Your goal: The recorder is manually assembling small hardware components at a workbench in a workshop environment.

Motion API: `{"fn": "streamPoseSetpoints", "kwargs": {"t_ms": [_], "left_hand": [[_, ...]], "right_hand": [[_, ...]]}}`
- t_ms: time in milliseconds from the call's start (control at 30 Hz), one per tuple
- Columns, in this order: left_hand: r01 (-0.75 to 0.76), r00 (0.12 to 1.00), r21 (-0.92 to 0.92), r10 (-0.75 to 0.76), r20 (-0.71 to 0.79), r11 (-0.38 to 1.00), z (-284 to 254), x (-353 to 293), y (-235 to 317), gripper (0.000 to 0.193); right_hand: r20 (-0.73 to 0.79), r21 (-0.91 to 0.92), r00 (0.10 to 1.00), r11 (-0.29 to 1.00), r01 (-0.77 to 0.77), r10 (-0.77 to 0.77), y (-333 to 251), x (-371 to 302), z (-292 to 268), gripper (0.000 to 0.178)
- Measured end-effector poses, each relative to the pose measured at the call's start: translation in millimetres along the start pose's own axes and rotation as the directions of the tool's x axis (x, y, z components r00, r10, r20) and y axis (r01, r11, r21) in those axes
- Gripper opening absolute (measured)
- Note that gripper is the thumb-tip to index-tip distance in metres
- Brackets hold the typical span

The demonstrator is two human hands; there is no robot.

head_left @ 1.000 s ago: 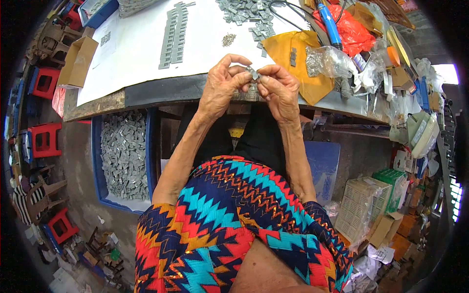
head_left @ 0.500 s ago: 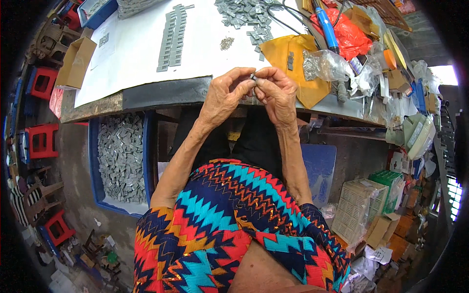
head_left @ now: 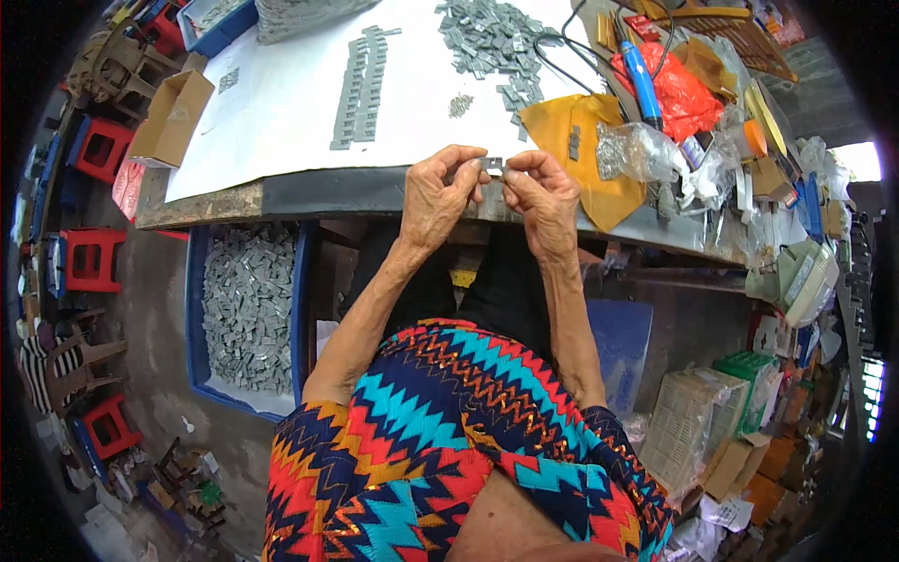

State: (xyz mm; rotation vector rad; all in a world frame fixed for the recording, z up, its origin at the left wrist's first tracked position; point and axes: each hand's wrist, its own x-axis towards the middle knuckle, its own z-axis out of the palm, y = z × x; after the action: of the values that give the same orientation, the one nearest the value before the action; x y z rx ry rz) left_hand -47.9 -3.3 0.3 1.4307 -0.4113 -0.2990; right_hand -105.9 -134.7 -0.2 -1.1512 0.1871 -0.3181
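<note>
1. The table (head_left: 215, 205) is the biggest thing here, running across the upper part of the view, with white paper (head_left: 272, 112) over much of its top.
2. Below it, to the person's left, a blue bin (head_left: 195, 328) is filled with loose grey pieces.
3. A heap of grey parts (head_left: 487, 39) lies at the far side of the paper, trailing toward a yellow sheet (head_left: 613, 192).
4. A double row of grey strips (head_left: 351, 94) lies on the paper to the left of the heap, running away from the person.
5. The left hand (head_left: 435, 195) and right hand (head_left: 545, 199) meet at the table's near edge. On each, thumb and forefinger are pinched together on one end of the same small part.
6. A little pile of tiny bits (head_left: 460, 105) sits on the paper beyond the hands.
7. The small grey part (head_left: 493, 164) is held up between the hands, over or just before the edge. It could drop to the floor if either pinch slipped, since only fingertips hold it; uneven pressure might also twist or bend it. Its long axis runs roughly left to right, ends toward the two hands; which end is its front, I cannot tell.
</note>
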Motion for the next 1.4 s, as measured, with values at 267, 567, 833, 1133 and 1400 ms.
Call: {"fn": "streamPoseSetpoints", "kwargs": {"t_ms": [267,567,833,1133,1400], "left_hand": [[0.092,0.996,-0.15,-0.09,0.019,0.984,-12.2,-2.5,6.3,0.018],[0.147,0.986,-0.079,-0.139,0.094,0.986,-17.4,-1.4,3.1,0.016],[0.176,0.969,-0.024,-0.169,0.18,0.984,-22.0,-1.7,0.2,0.015],[0.168,0.967,-0.024,-0.16,0.198,0.986,-17.4,0.0,1.1,0.015],[0.154,0.971,-0.042,-0.143,0.192,0.987,-15.8,1.0,-0.8,0.014]], "right_hand": [[-0.019,-0.192,1.0,0.981,0.02,-0.024,-3.3,2.4,4.5,0.014],[0.035,-0.261,0.996,0.963,-0.067,0.079,-4.4,4.1,-0.2,0.013],[0.068,-0.293,0.986,0.948,-0.127,0.153,-3.7,1.1,-3.8,0.013],[0.085,-0.283,0.978,0.946,-0.16,0.191,-4.1,3.4,-10.3,0.012],[0.067,-0.275,0.977,0.945,-0.179,0.205,-3.3,3.0,-8.3,0.009]]}}
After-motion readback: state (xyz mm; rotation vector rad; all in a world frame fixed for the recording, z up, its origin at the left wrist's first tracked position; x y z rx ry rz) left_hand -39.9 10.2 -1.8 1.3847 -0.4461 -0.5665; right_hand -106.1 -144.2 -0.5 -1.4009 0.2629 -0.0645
